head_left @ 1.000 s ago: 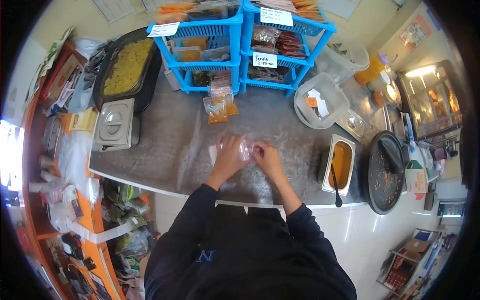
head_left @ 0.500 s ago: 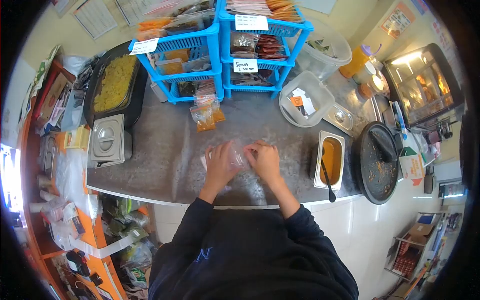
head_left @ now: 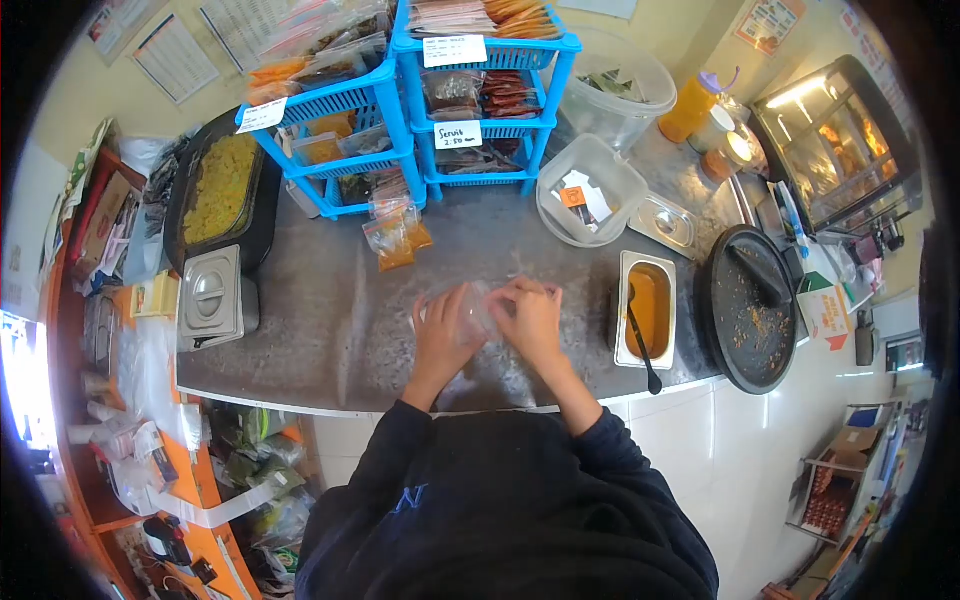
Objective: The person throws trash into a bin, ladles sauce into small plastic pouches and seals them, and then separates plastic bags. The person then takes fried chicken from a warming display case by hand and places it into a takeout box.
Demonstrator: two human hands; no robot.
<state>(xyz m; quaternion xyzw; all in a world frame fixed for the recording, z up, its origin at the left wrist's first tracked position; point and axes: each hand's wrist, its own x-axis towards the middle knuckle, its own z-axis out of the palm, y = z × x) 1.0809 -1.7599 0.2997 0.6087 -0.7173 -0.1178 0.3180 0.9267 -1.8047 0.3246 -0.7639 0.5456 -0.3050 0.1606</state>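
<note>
The dark worktop (head_left: pixel 300 345) carries two blue racks, a left rack (head_left: pixel 330 95) and a right rack (head_left: pixel 507 50), both loaded with packets; the metal pan (head_left: pixel 621 305) of orange sauce stands uncovered on the right with a black ladle (head_left: pixel 642 335) in it, well apart from the hands. As far as can be judged, some packing is done: small filled bags (head_left: pixel 397 250) with orange-yellow contents lie at the foot of the left rack. The piece in hand seems unfinished, as no sauce shows in it. The left hand (head_left: pixel 445 330) is curled over the plastic, fingers slightly apart, and appears to grip it; the right hand (head_left: pixel 530 318) has thumb and fingertips drawn together, pinching its edge. Smallest is that clear plastic bag (head_left: pixel 474 318), between the hands just above the worktop, its mouth too blurred to tell open or closed
</note>
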